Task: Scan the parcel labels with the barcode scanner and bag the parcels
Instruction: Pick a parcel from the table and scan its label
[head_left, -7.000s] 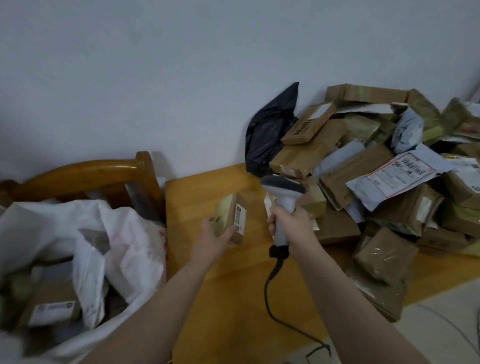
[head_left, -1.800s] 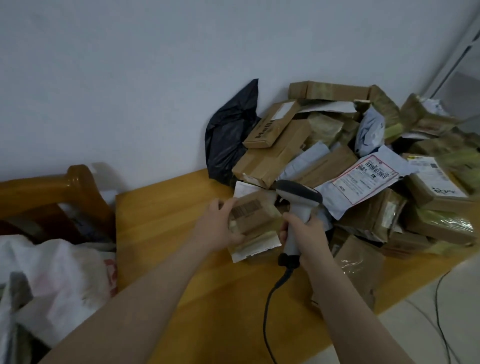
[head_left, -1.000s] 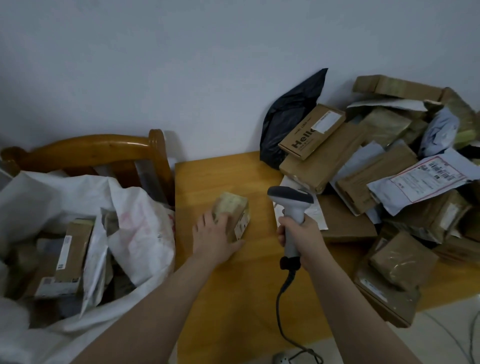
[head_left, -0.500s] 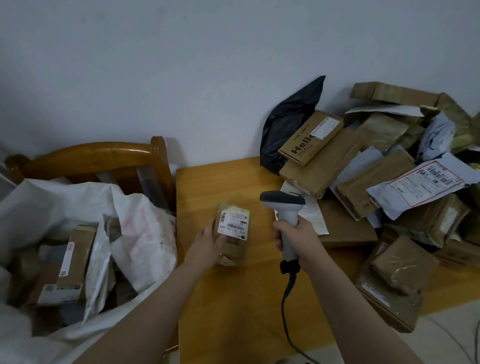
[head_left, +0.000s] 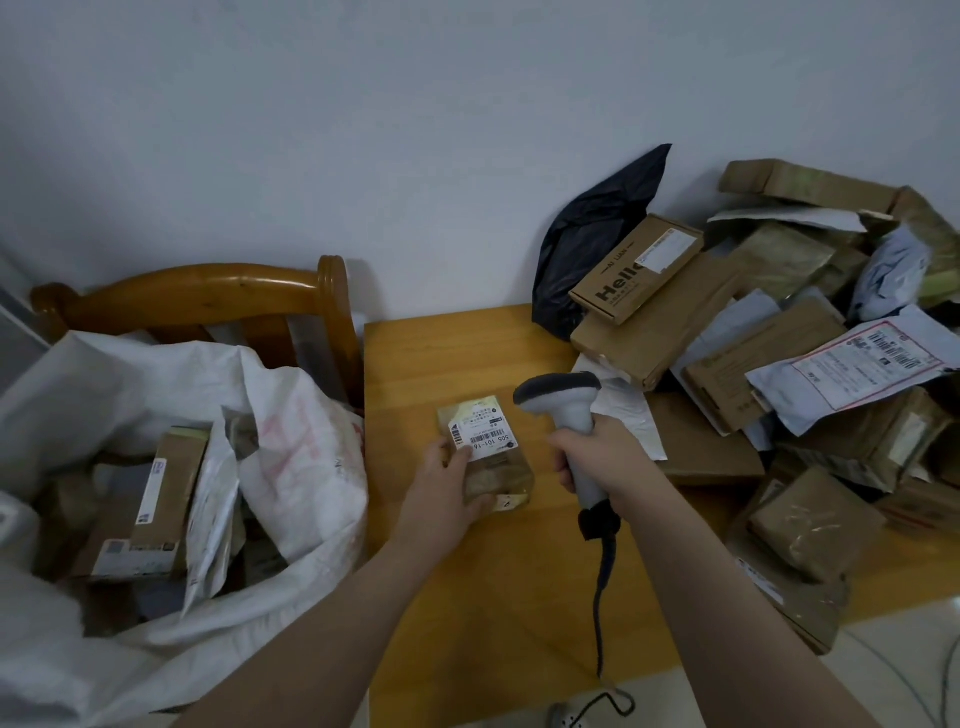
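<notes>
A small brown taped parcel (head_left: 493, 462) is in the middle of the wooden table (head_left: 431, 353), its white barcode label (head_left: 480, 434) facing up. My left hand (head_left: 449, 488) grips the parcel from its left and near side, thumb on the label's edge. My right hand (head_left: 597, 457) holds the grey barcode scanner (head_left: 563, 400) by its handle, just right of the parcel, its head pointing left over the label. The scanner's cable (head_left: 602, 597) hangs down to the floor.
A big white sack (head_left: 291, 457) with several parcels inside stands open at the left, against a wooden chair (head_left: 208, 299). A heap of boxes and mailers (head_left: 769, 374) covers the table's right half, with a black bag (head_left: 592, 234) behind it by the wall.
My left hand fetched a small parcel from the heap, set it mid-table and turned it so its label faces up. The scanner's head has come nearer the label.
</notes>
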